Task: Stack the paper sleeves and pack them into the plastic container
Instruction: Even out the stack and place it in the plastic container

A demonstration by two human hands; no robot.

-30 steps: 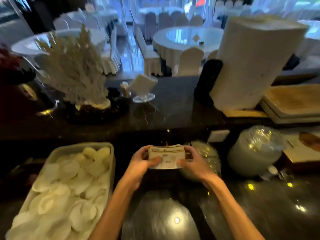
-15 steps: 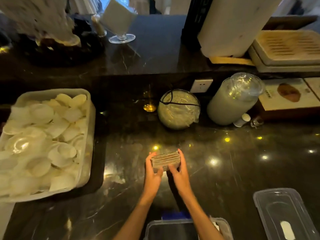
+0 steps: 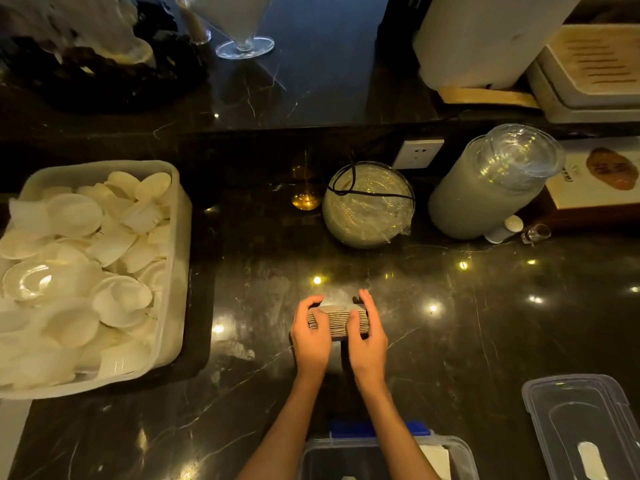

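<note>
Just below the middle of the frame, your left hand [image 3: 311, 336] and right hand [image 3: 367, 336] are pressed in on a stack of paper sleeves [image 3: 337, 322], one hand at each end, fingers curled over the far edge and thumbs on the near side, with the stack resting on or just above the dark marble counter [image 3: 450, 341]. Judge the bundle as light but loose: thin paper pieces that will fan out or slide apart if your squeeze slackens, and that will crease if you pinch too hard. Keep hold at both ends, pressure running along the stack, so it stays square. At the bottom centre, between your forearms, the open plastic container [image 3: 460, 452] waits close by; its lid [image 3: 585, 431] lies at lower right. Further out, a bin of white dishes [image 3: 173, 271] fills the left side, and wrapped lid stacks [image 3: 369, 204] stand above the middle.
</note>
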